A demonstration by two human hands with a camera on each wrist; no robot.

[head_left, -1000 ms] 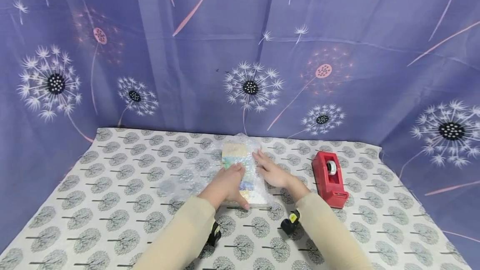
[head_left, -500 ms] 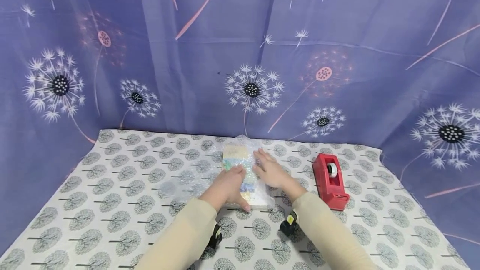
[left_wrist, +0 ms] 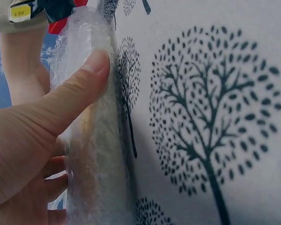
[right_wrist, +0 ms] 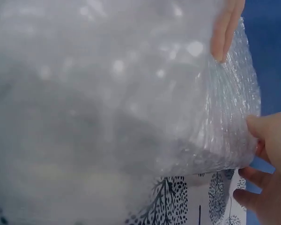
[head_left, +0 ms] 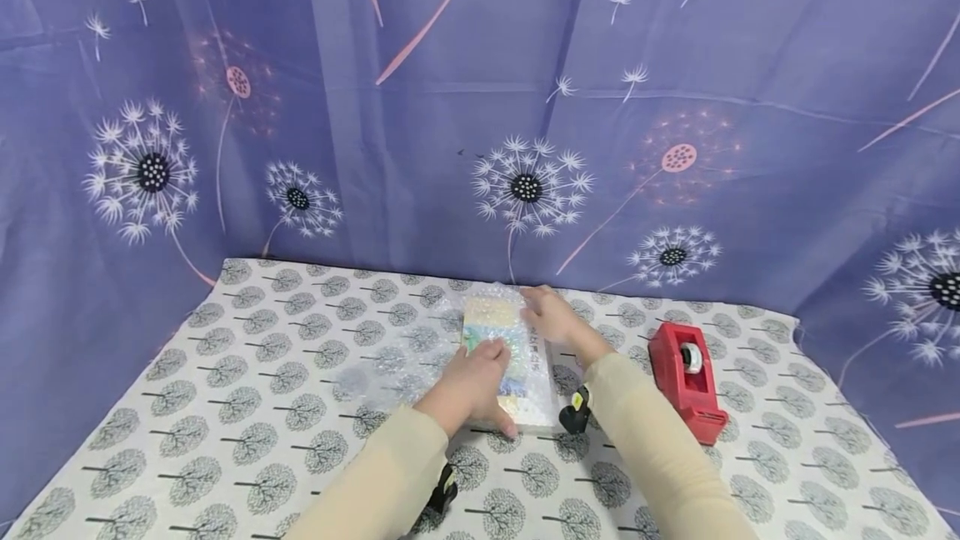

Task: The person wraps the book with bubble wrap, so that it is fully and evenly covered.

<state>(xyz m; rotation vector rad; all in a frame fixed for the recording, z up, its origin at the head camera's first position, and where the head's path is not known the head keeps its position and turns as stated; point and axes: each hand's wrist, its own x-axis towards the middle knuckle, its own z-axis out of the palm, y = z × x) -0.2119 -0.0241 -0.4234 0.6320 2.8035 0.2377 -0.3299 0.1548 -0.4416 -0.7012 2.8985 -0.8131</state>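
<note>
A thick book (head_left: 486,315) with a colourful cover lies flat on the tree-patterned cloth, under clear bubble wrap (head_left: 397,361) that spreads out to its left. My left hand (head_left: 472,382) rests on top of the book, its thumb (left_wrist: 91,70) pressing the wrapped near edge in the left wrist view. At the book's far right corner, my right hand (head_left: 558,319) pinches the edge of the wrap between thumb and fingers. In the right wrist view, a broad sheet of wrap (right_wrist: 117,112) fills most of the picture and hides the book.
A red tape dispenser (head_left: 686,386) with a roll of tape stands to the right of the book, beside my right forearm. The patterned cloth (head_left: 247,407) covers the table. A purple dandelion curtain (head_left: 420,173) hangs behind and along both sides.
My right hand has moved from the book's right side towards its far right corner and taken hold of the wrap's edge. The left hand stays on the book. The head view has shifted slightly.
</note>
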